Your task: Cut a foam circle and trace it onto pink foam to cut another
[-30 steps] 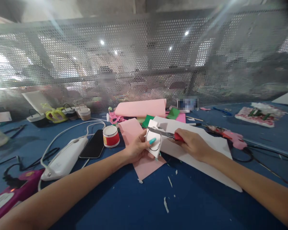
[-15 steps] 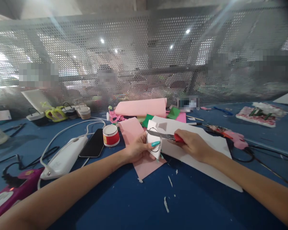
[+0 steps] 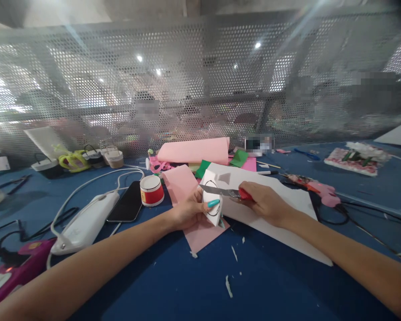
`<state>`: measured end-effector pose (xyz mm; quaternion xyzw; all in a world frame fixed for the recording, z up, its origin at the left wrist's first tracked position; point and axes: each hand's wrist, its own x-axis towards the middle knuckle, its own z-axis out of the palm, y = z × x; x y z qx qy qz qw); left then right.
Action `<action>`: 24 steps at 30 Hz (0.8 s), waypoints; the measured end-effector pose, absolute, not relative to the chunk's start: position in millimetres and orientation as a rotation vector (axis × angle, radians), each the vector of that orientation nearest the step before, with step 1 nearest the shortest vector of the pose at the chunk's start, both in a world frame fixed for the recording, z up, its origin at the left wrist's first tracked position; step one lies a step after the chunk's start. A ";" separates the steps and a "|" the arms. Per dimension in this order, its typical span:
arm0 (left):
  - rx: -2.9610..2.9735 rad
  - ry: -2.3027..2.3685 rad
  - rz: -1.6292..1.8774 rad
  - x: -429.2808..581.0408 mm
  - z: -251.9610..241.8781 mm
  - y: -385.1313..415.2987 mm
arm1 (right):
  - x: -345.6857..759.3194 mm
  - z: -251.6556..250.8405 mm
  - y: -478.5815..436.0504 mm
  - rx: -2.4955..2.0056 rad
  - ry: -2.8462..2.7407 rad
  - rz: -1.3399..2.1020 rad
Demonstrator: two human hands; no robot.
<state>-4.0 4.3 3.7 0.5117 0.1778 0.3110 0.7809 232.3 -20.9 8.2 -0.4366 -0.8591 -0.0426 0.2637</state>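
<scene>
My left hand (image 3: 187, 211) pinches a small white piece of paper (image 3: 212, 209) with a dark circle drawn on it, thumb with a teal nail laid across the front. My right hand (image 3: 265, 203) is closed on red-handled scissors (image 3: 225, 192), whose blades lie across the top of that piece. Both hands hover just above a pink sheet (image 3: 190, 200) and a large white sheet (image 3: 274, 209) on the blue table.
Left of the hands stand a red-and-white cup (image 3: 151, 190), a black phone (image 3: 124, 207), a white device with cables (image 3: 83, 225) and a magenta device (image 3: 10, 276). A pink roll (image 3: 194, 150) lies behind. A pink glue gun (image 3: 316, 187) is at right. Paper scraps (image 3: 229, 285) dot the table.
The scissors' blades have slid a little leftward across the small white piece. Both hands stay in nearly the same place; the whole view shifted slightly.
</scene>
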 end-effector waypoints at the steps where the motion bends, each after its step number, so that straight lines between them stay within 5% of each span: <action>1: 1.109 0.385 0.655 -4.5 3.9 4.5 | 232.6 8.6 -21.1 -1.175 -2.331 -0.111; 24: 1.141 0.386 0.638 -3.2 7.9 -1.1 | 232.5 4.3 -18.0 -1.109 -2.328 -0.171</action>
